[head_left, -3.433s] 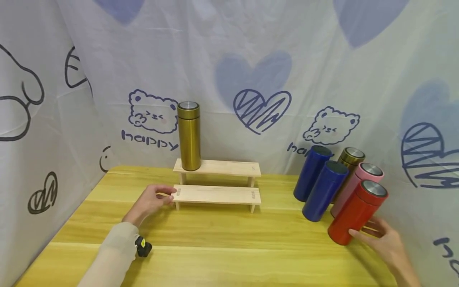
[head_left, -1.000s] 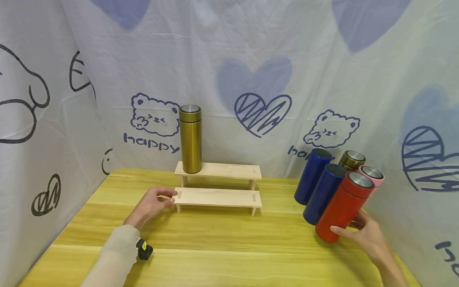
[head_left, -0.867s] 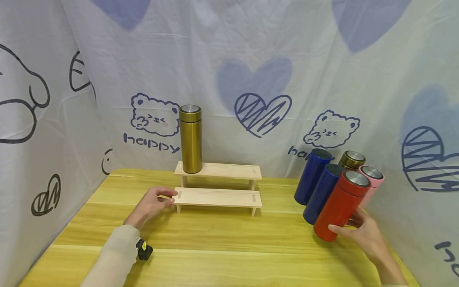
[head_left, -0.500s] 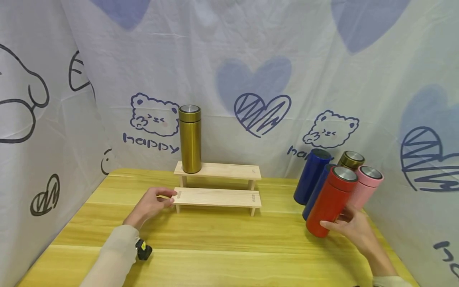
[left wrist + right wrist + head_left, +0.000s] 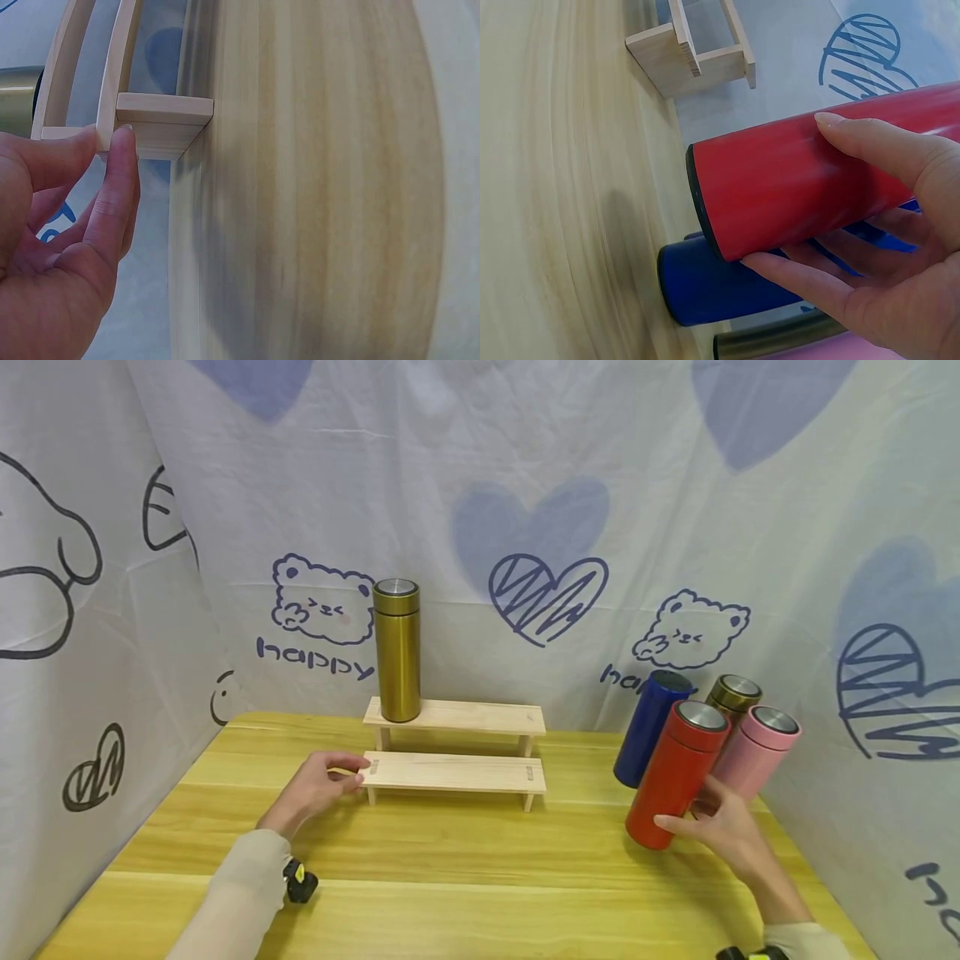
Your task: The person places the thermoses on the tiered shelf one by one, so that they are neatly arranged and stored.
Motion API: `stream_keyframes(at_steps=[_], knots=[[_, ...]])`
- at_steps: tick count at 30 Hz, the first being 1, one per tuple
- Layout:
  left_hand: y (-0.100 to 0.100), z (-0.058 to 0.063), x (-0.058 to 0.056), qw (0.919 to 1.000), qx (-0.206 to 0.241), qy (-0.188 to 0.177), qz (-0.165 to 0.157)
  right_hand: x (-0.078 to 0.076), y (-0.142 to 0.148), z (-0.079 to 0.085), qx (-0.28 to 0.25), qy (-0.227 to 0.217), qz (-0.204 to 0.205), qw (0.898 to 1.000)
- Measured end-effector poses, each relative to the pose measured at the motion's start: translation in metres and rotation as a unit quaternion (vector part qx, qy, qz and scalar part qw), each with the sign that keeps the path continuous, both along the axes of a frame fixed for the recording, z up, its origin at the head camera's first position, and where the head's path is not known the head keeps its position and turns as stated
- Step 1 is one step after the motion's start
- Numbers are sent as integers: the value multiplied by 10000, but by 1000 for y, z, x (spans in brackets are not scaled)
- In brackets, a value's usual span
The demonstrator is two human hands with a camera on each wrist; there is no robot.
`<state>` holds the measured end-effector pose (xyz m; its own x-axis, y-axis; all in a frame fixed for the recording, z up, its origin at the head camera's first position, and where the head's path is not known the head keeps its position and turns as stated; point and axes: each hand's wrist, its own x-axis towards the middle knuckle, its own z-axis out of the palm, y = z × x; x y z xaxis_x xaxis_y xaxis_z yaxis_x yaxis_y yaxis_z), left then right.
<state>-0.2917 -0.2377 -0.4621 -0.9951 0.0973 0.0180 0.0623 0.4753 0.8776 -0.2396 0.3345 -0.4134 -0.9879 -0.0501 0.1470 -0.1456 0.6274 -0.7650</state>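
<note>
My right hand (image 5: 726, 831) grips a red thermos bottle (image 5: 672, 781) with a steel-topped lid, thumb on the near side and fingers behind. In the right wrist view the bottle's dark base (image 5: 701, 202) shows raised above the table. Past it stand a blue bottle (image 5: 647, 735), a gold one (image 5: 733, 693) and a pink one (image 5: 757, 750); the red bottle hides a second blue one in the head view. At the left, my left hand (image 5: 318, 785) pinches the end of the lower board (image 5: 109, 97) of a two-step wooden stand (image 5: 453, 770) between thumb and fingers.
Another gold thermos (image 5: 398, 652) stands upright on the left end of the upper step (image 5: 480, 716). A printed cloth (image 5: 450, 460) hangs behind the table (image 5: 450, 877) and along both sides.
My right hand has lifted the red bottle from the right-hand group and carried it leftward, now in front of the blue bottles. The pink bottle has come into fuller view. The left hand keeps its place.
</note>
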Motion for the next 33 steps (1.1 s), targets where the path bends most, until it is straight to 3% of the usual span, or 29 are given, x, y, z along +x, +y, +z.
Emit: stream_keyframes(at_steps=[6, 16, 33], knots=[[-1, 0, 1, 9999, 53, 67, -67, -2, -6, 2, -210, 47, 135, 9997], [-2, 0, 0, 10000, 15, 60, -37, -8, -15, 2, 21, 110, 121, 9999], [1, 0, 0, 10000, 27, -65, 44, -20, -29, 6, -73, 19, 243, 9997]])
